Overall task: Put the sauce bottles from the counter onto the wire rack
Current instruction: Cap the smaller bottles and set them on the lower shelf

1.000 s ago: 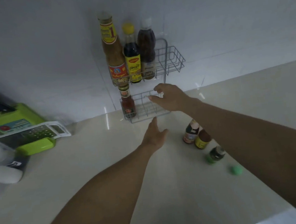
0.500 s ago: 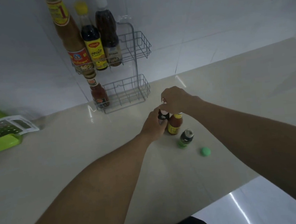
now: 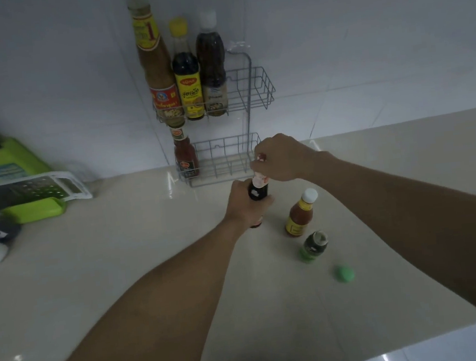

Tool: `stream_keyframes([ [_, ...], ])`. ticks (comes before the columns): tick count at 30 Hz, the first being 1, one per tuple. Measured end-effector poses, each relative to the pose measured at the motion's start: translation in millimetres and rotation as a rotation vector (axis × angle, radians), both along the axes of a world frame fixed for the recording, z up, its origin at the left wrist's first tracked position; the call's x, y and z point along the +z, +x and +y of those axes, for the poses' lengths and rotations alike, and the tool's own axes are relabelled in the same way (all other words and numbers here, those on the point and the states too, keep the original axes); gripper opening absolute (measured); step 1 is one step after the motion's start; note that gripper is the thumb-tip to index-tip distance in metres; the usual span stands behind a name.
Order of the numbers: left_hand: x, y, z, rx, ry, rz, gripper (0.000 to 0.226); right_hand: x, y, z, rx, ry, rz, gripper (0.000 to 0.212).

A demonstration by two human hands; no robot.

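Moved: dark bottle (image 3: 257,193) now lifted nearer the rack (image 3: 254,91).
Hands: left hand (image 3: 243,206) grasps its body; right hand (image 3: 279,158) pinches its cap.
Handling: probably glass, slippery; grip the body.

A second ago the right hand (image 3: 282,158) was up at the lower basket of the wire rack (image 3: 229,163) and the left hand (image 3: 246,205) hovered open over the counter (image 3: 122,264). Since then both have closed on the dark bottle (image 3: 258,191): the left wrapped round its body, the right pinching its top. Half a second ago that bottle stood tight against the orange sauce bottle (image 3: 300,218); now it is clear of it, nearer the rack.
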State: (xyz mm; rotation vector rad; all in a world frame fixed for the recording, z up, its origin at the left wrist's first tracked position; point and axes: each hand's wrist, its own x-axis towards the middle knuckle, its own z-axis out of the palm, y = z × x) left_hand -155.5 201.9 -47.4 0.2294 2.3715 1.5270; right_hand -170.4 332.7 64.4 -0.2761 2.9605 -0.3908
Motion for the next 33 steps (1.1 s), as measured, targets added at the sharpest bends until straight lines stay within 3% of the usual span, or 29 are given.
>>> stream_keyframes([
  [3,18.3,-2.4,-9.6,0.047,0.060,-0.087,0.018,5.1,-6.6,-8.7,0.113,0.027,0.095,0.024],
  [6,29.7,1.3,-14.8,0.157,0.045,-0.090,0.030,10.0,-10.5,-19.1,0.176,0.292,0.196,0.031],
  [10,24.4,6.5,-20.4,0.273,-0.100,-0.035,0.024,9.1,-12.7,-36.5,0.123,0.498,0.091,0.031],
  [12,23.3,9.1,-22.6,0.291,-0.156,-0.041,0.014,9.7,-17.3,-41.0,0.016,0.402,-0.057,0.042],
  [14,25.9,8.7,-27.0,0.266,-0.072,-0.104,0.011,11.8,-23.1,-42.0,-0.010,0.185,-0.101,0.058],
  [18,34.3,2.8,-34.4,0.189,0.074,-0.197,0.010,21.2,-21.4,-40.1,0.189,0.061,0.087,0.055],
  [21,37.2,2.5,-30.4,0.257,0.001,-0.161,0.012,16.9,-17.0,-40.2,0.103,0.171,0.177,0.043],
  [24,32.3,8.7,-25.9,0.320,-0.167,-0.135,0.011,5.3,-12.4,-47.7,0.011,0.401,0.053,0.025],
  [27,29.4,12.8,-27.6,0.296,-0.108,-0.194,0.012,12.0,-13.0,-50.7,-0.071,0.277,-0.067,0.043],
  [29,30.7,10.5,-33.8,0.189,-0.010,-0.247,0.012,15.3,-16.2,-47.8,0.019,0.199,-0.031,0.055],
  [33,35.1,8.6,-40.7,0.093,0.036,-0.297,0.013,13.7,-13.2,-45.2,0.100,0.188,0.043,0.048],
])
